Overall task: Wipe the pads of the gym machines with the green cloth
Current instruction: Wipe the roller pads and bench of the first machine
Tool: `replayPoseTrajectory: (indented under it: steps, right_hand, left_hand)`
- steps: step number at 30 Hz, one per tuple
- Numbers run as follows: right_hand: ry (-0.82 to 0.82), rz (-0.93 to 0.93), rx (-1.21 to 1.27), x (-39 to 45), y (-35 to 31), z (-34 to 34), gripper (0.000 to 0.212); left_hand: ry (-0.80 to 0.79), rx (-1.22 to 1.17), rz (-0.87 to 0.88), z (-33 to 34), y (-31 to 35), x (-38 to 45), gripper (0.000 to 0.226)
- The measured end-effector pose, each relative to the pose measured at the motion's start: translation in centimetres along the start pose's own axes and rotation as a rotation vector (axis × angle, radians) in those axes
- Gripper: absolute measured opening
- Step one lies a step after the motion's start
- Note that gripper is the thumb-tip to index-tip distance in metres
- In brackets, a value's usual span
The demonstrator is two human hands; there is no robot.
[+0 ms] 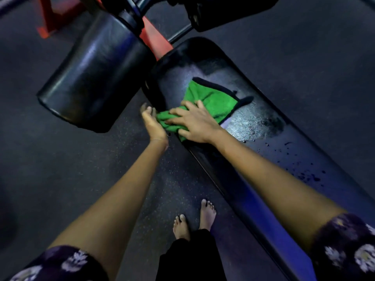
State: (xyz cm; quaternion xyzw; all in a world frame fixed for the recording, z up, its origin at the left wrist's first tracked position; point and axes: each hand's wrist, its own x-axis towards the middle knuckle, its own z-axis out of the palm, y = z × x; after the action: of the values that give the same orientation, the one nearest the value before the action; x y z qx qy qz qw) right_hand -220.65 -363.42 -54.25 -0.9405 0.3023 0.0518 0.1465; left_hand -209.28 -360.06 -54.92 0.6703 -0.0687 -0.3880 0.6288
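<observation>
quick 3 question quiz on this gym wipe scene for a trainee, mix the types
1. True or false: the right hand presses the green cloth onto the long bench pad.
2. The left hand is: A) gripping the roller pad; B) open at the bench pad's edge beside the cloth; C) out of view.
3. Fill in: dark droplets dot the bench pad on the side of the cloth ____ to the person.

Key: 1 true; 2 B; 3 nearer
</observation>
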Motion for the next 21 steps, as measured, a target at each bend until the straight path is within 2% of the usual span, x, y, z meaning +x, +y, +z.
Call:
replayPoseTrajectory:
  steps: [2, 3, 5, 7, 8, 11, 13, 15, 17, 21]
  right_hand:
    - [0.018, -0.018, -0.031, -3.3, -0.4, 1.0, 0.046]
    - [0.008, -0.034, -0.039, -5.0, -0.4, 1.4, 0.048]
    - [-0.007, -0.059, -0.074, -7.6, 0.3, 2.0, 0.051]
    - [0.039, -0.011, -0.111, -9.0, 2.4, 2.0, 0.053]
    - [0.072, 0.079, -0.1, -9.1, 3.2, 1.6, 0.053]
    - [0.188, 0.531, -0.003, -7.5, 3.8, 0.7, 0.049]
    - [0.183, 0.673, -0.014, -5.7, 1.5, 0.9, 0.053]
    - [0.137, 0.606, -0.046, -5.1, -1.4, 1.7, 0.056]
    - [0.1, 0.449, -0.085, -6.4, -3.3, 2.6, 0.056]
    - [0.057, 0.132, -0.145, -11.6, -2.2, 3.6, 0.055]
  left_hand:
    - [-0.12, 0.177, 0.042, -0.2, -1.2, -0.1, 0.041]
    - [-0.198, 0.338, 0.069, -0.3, -1.8, -0.2, 0.044]
    - [-0.332, 0.82, 0.172, -1.2, -3.0, -0.5, 0.051]
    - [-0.38, 1.203, 0.284, -2.0, -3.7, -0.8, 0.06]
    - [-0.384, 1.292, 0.324, -2.4, -3.8, -0.8, 0.063]
    - [-0.416, 1.423, 0.381, -2.9, -3.2, -0.7, 0.065]
    - [-0.422, 1.482, 0.393, -3.0, -2.6, -0.6, 0.063]
    - [-0.425, 1.514, 0.393, -3.2, -2.2, -0.5, 0.061]
    - [-0.446, 1.53, 0.38, -3.2, -1.8, -0.4, 0.06]
    - [-0.51, 1.577, 0.335, -3.2, -0.5, -0.2, 0.061]
